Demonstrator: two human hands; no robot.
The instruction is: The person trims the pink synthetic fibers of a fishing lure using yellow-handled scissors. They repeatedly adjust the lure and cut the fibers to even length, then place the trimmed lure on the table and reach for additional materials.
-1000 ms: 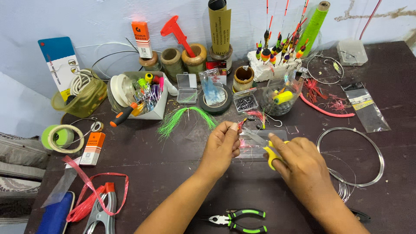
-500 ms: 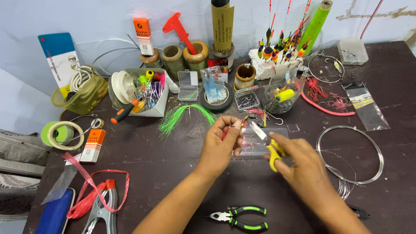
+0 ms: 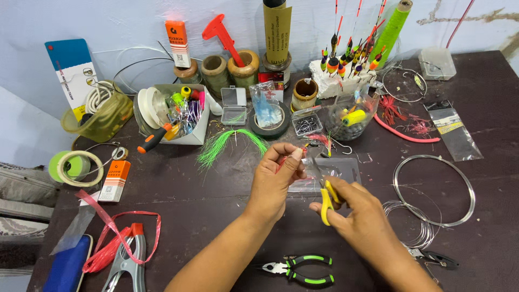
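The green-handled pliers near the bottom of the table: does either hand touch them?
Apart. The head view shows the green-handled pliers lying alone on the dark table, with bare tabletop between them and both the left hand and the right hand, which are raised farther up.

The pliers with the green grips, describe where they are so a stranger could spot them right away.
Start at the dark table's near edge, just below the left hand and right hand. The pliers lie flat there; their black-and-green grips set them apart from the red-tipped clamp to the left.
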